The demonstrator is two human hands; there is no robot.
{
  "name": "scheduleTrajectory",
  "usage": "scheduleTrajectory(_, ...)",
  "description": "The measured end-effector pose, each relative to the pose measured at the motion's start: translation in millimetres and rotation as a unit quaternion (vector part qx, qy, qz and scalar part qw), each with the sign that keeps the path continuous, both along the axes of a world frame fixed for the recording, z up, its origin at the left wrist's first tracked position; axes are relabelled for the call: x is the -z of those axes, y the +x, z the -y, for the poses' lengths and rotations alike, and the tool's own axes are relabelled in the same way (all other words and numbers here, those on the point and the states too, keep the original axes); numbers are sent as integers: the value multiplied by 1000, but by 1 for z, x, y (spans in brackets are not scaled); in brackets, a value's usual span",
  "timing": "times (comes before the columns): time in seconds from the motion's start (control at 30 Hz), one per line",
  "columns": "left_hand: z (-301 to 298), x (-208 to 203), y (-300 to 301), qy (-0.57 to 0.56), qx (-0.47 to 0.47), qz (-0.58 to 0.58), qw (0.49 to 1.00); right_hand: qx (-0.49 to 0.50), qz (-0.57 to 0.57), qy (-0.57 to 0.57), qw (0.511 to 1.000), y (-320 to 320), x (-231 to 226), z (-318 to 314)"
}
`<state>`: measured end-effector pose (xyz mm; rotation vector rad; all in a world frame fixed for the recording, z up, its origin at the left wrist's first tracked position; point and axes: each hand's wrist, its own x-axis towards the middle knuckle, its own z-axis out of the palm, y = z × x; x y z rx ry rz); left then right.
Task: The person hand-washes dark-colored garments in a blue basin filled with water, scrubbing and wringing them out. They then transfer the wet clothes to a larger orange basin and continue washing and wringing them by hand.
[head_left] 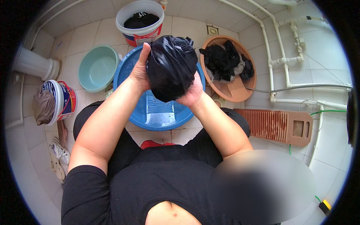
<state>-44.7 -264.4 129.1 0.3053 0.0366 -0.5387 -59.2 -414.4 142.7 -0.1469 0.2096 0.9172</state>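
**Black bundle (170, 67) held over blue basin (135, 112)**

We note both hands closed about the bundle, pressing it between them. Left hand (139, 76) at its left side, thumb pointing up; right hand (193, 93) cupped against its lower right. Most fingers hidden behind the bundle; we cannot tell their spread. Beyond right: orange basin (240, 93) with dark clothes (221, 58); nearer, a brown washboard (268, 125). Left: pale green basin (98, 69). Far side, we see a white-rimmed bucket (148, 38), dark cloth (140, 21) inside.

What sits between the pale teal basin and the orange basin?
In the head view, the blue washboard basin, with the black fabric bundle held above it.
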Motion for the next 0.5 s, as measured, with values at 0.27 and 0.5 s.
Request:
scheduleTrajectory(0.27,-8,-29,9,293,-135,147,935,-21,9,-178,984,6,6,11)
scheduleTrajectory(0.5,13,-27,-6,342,-196,100,914,114,69,-227,965,20,-12,19)
